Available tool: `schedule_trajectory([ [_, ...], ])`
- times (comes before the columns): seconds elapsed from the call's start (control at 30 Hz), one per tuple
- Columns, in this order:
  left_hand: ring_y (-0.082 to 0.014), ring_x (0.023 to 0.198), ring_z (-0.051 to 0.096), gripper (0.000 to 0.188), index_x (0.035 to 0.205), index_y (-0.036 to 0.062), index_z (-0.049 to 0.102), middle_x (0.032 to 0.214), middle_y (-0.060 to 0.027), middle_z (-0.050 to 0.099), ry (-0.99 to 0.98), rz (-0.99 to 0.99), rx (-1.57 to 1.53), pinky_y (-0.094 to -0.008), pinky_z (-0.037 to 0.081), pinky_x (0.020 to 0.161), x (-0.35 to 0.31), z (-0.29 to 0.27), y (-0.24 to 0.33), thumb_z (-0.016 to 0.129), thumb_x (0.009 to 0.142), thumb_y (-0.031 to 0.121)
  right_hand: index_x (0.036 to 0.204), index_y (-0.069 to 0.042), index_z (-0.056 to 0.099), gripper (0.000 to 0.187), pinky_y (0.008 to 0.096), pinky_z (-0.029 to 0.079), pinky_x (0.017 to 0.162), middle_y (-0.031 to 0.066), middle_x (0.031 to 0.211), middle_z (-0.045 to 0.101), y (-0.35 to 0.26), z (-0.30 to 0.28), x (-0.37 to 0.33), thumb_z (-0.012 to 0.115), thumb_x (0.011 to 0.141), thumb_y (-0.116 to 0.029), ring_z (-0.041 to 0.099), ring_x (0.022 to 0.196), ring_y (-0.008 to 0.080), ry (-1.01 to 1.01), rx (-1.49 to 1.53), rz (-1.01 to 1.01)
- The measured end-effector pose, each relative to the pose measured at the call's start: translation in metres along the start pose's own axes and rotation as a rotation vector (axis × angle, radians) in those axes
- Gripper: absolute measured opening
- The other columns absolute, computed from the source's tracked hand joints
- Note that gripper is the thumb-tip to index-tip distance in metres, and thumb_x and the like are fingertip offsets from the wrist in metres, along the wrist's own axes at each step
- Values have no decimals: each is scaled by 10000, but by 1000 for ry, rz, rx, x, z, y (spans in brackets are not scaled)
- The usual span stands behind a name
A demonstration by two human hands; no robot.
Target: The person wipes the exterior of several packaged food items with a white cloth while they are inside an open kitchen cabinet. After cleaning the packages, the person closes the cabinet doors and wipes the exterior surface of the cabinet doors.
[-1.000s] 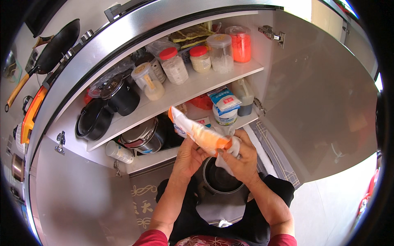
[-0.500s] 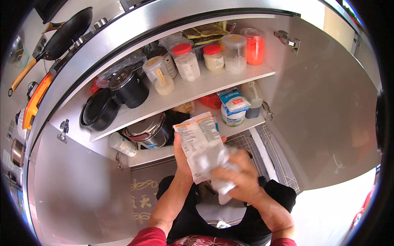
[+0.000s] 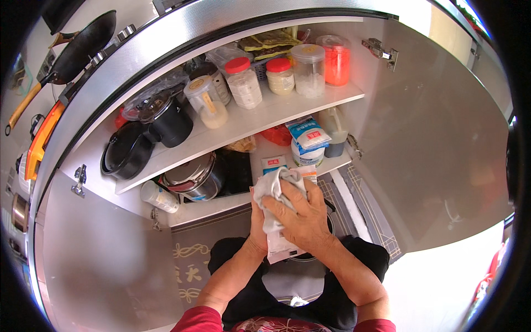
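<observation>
From the left of two head-worn fisheye cameras, we look steeply down, close above the left hand (image 3: pixel 257 228) and right hand (image 3: pixel 304 218). We face the open cabinet (image 3: pixel 249 122) toward twelve o'clock, with the forearms (image 3: pixel 354 271) at five and seven.

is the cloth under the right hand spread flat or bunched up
Bunched up: the pale cloth shows creases and loose folds beneath the right hand, over the packet.
</observation>
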State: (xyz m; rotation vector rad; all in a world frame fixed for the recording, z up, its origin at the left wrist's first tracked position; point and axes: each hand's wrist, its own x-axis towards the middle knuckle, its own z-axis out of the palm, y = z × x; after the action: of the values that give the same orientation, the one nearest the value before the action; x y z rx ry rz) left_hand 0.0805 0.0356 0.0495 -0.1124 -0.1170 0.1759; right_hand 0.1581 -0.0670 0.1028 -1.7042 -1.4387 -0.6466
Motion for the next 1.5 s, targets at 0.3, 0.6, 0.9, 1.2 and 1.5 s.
schedule_trajectory([
  [0.3,-320,1222,472,784,1395,88,371,1381,-146,439,245,86,567,-458,376,1030,-2,30,-15,335,885,682,1259,-130,519,493,472,427,852,193,1106,502,36,14,-5,588,775,-61,502,981,396,129,14,507],
  [0.6,-318,1196,491,793,1372,70,394,1344,-153,471,255,277,632,-443,398,1010,3,40,-2,311,885,691,1194,-19,533,421,430,411,857,208,1082,491,12,13,-15,559,774,-46,495,969,365,179,281,458],
  [0.9,-260,1186,492,675,1365,129,400,1328,-109,479,241,155,821,-414,408,1003,-8,-5,7,362,908,624,1123,-209,628,531,411,427,858,74,1173,519,-4,12,7,686,609,-88,467,999,345,-50,77,-73],
  [1.2,-275,1196,499,665,1376,126,396,1329,-124,487,325,132,598,-415,404,1010,3,23,-14,371,918,608,1256,-133,533,620,464,401,869,192,1160,462,16,25,1,617,654,-13,450,988,377,96,47,385],
  [1.5,-323,1146,525,714,1359,107,407,1296,-135,512,117,299,543,-472,433,964,8,21,20,380,890,645,1236,-185,563,576,428,406,847,172,1158,467,-27,12,-22,640,675,-85,453,969,360,-98,220,116],
])
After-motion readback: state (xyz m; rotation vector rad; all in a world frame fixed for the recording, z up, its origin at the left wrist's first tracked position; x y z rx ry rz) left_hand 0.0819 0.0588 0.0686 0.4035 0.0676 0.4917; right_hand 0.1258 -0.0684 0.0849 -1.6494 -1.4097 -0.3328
